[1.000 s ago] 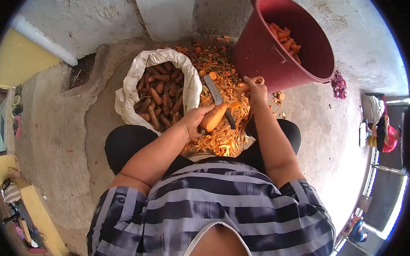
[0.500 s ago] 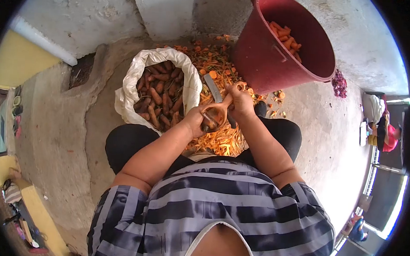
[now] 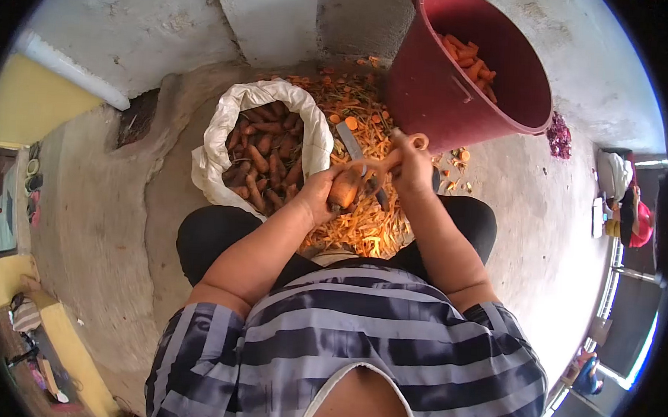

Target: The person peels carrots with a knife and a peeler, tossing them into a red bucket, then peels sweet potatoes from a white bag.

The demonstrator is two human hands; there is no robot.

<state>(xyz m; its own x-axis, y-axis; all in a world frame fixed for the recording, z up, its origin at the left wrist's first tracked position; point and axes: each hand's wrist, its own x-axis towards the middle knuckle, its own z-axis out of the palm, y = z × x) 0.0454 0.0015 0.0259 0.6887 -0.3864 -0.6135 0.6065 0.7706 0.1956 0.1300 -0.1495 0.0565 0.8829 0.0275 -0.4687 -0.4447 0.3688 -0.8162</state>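
My left hand (image 3: 320, 194) is closed round a thick carrot (image 3: 344, 188), whose orange side faces up. In my right hand (image 3: 413, 166) is the handle of an orange-brown peeler (image 3: 381, 164), its ring end showing above my fingers and its head beside the carrot. A knife (image 3: 349, 140) lies under and just beyond the peeler, on orange peelings (image 3: 363, 228) spread over the floor. To the left of my hands stands an open white sack (image 3: 319, 129) full of unpeeled carrots (image 3: 276, 161).
A large red bucket (image 3: 443, 101) with peeled carrots (image 3: 471, 65) in it leans at the upper right. Behind are concrete walls (image 3: 268, 19). A purple heap (image 3: 558, 135) lies right of the bucket. Two people (image 3: 641, 222) are far off at the right edge.
The peeler head has moved right, off the carrot, which now shows more of its orange side. My right hand has shifted slightly right. The whole view has shifted a little.
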